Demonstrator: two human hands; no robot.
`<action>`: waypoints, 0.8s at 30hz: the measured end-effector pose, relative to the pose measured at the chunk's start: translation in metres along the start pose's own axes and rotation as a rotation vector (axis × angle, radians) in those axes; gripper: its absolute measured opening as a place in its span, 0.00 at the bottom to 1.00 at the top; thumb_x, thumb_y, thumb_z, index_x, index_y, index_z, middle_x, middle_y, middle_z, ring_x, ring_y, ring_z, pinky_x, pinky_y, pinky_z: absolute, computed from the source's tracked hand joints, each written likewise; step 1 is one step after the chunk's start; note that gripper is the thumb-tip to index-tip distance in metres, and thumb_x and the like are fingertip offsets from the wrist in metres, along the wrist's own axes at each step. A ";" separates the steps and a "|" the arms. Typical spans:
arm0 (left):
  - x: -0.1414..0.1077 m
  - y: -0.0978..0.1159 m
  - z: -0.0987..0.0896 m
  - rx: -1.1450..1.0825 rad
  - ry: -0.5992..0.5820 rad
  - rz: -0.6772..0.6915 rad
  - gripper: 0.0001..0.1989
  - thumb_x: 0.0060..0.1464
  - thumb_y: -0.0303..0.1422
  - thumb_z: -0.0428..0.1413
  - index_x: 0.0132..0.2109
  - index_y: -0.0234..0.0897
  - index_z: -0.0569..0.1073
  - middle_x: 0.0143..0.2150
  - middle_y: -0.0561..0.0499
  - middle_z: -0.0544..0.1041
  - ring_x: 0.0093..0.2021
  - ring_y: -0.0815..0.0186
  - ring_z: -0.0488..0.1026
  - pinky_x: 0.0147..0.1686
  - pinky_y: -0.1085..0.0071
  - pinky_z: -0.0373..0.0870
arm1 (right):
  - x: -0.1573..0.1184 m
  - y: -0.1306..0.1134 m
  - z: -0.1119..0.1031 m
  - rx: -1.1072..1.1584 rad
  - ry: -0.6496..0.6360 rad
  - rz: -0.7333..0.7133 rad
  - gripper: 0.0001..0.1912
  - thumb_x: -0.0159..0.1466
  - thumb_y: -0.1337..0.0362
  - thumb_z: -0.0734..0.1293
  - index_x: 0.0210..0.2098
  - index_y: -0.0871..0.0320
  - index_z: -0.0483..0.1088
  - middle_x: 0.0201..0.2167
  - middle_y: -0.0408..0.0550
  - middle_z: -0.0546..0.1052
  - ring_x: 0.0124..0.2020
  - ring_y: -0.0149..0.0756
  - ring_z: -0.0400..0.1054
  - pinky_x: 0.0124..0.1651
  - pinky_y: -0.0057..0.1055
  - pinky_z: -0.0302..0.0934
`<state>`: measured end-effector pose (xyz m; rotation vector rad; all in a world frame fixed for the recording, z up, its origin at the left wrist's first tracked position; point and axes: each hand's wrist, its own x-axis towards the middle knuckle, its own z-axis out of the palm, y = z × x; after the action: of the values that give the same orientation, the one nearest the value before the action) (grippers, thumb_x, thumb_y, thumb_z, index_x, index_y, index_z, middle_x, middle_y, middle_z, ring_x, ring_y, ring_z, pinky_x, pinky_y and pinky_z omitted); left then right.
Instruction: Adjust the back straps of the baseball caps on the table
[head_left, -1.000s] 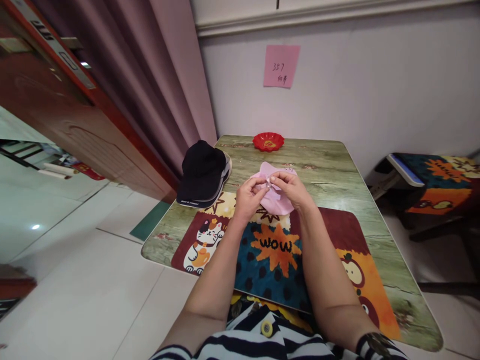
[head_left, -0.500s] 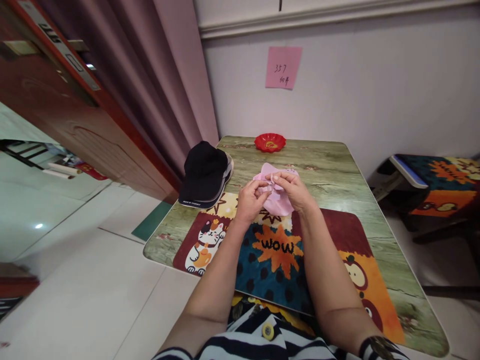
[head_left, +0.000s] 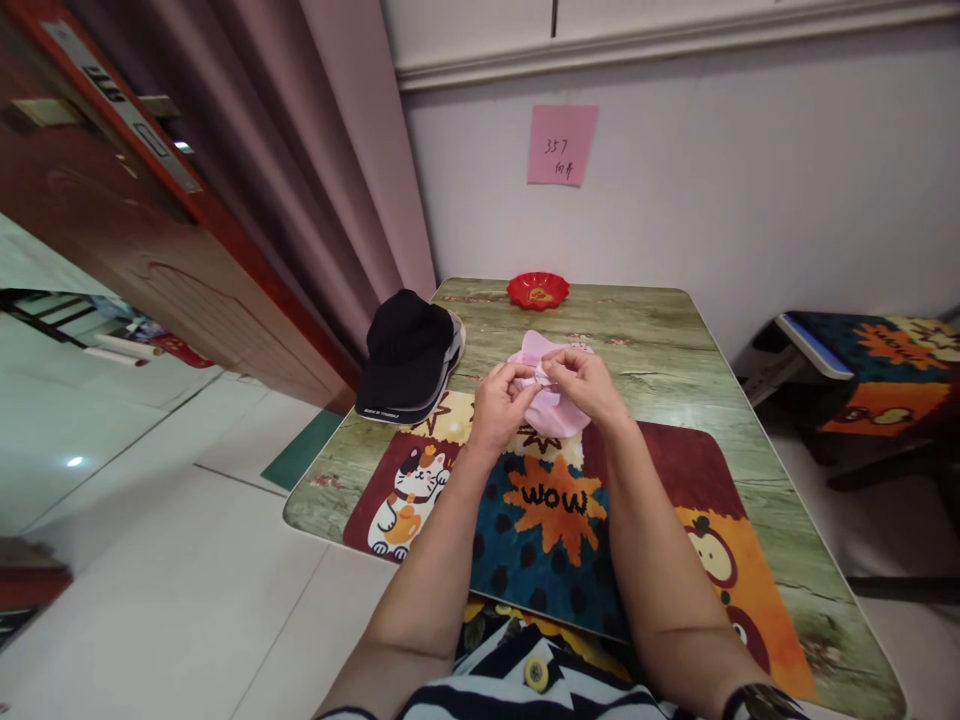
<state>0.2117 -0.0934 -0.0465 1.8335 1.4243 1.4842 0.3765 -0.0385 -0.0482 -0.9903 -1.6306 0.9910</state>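
- Pinching one pink cloth [head_left: 550, 410] — the left hand [head_left: 498, 400] and right hand [head_left: 585, 383] meet, fingers closed on its top edge, mid-table.
- One black cap [head_left: 405, 345] sits near the table's [head_left: 660, 340] left edge.
- One red dish [head_left: 537, 290] — by the far edge.
- One picture mat [head_left: 555, 520] reaches the near edge.

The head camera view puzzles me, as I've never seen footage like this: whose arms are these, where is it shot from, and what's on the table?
The camera sits on a person's head, looking forward and down, so the arms are their own. The left hand and right hand meet over a pink cloth item, pinching it with the fingers; a small part between them is too tiny to identify. On the green wood-patterned table lie a colourful cartoon mat, a black cap and a red dish. A pink note hangs on the wall.
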 end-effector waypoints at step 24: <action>0.002 0.021 0.005 0.097 -0.016 -0.051 0.07 0.51 0.25 0.60 0.38 0.38 0.71 0.42 0.51 0.76 0.26 0.72 0.72 0.33 0.73 0.71 | -0.007 -0.030 -0.007 -0.295 0.027 -0.012 0.11 0.60 0.59 0.64 0.29 0.56 0.76 0.35 0.48 0.81 0.40 0.42 0.74 0.46 0.35 0.61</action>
<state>0.2255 -0.0985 -0.0305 1.8463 1.5484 1.3951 0.3800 -0.0545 -0.0209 -1.1820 -1.7912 0.7381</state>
